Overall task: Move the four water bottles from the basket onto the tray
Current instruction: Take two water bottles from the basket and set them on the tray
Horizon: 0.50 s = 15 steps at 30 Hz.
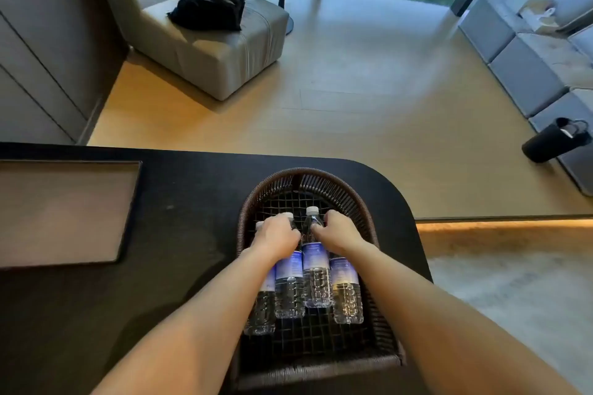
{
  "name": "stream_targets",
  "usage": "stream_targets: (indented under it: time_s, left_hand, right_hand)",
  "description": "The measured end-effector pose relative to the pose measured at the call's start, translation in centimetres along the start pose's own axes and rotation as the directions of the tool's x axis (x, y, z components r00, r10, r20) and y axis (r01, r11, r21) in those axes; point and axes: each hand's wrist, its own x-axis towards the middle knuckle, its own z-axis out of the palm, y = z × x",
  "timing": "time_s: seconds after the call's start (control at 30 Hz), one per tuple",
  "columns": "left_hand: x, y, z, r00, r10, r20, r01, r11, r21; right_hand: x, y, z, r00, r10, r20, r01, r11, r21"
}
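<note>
Several clear water bottles with blue labels lie side by side in a dark woven basket on the black counter, caps pointing away from me. My left hand is closed over the necks of the two left bottles. My right hand is closed over the neck of the rightmost bottle, its fingers touching the bottle beside it. The flat brown tray with a dark rim sits at the counter's left, with nothing on it.
The black counter has a rounded far right corner and drops off to a wooden floor beyond. A grey armchair with a black cloth, a round side table, a grey sofa and a black bag stand across the floor.
</note>
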Motion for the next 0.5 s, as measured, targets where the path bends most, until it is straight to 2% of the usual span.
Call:
stream_targets:
  time_s: [0.1,0.2,0.5]
  left_hand:
    - [2.0,-0.5,0.0,0.999,-0.038,0.009,0.038,0.999,0.016]
    - [3.2,-0.8,-0.2,0.992,-0.118,0.038,0.118,0.993,0.011]
    - [4.6,0.3,0.4,0.969,-0.248,0.012,0.246,0.963,0.109]
  right_hand:
    - [1.9,-0.5,0.2,0.999,-0.024,0.035,0.024,1.0,-0.009]
    - [2.8,-0.6,0.8,0.997,0.012,0.076,-0.01,0.999,-0.031]
    - [4.3,-0.3,1.7,0.995,0.082,0.053,-0.08,0.996,-0.037]
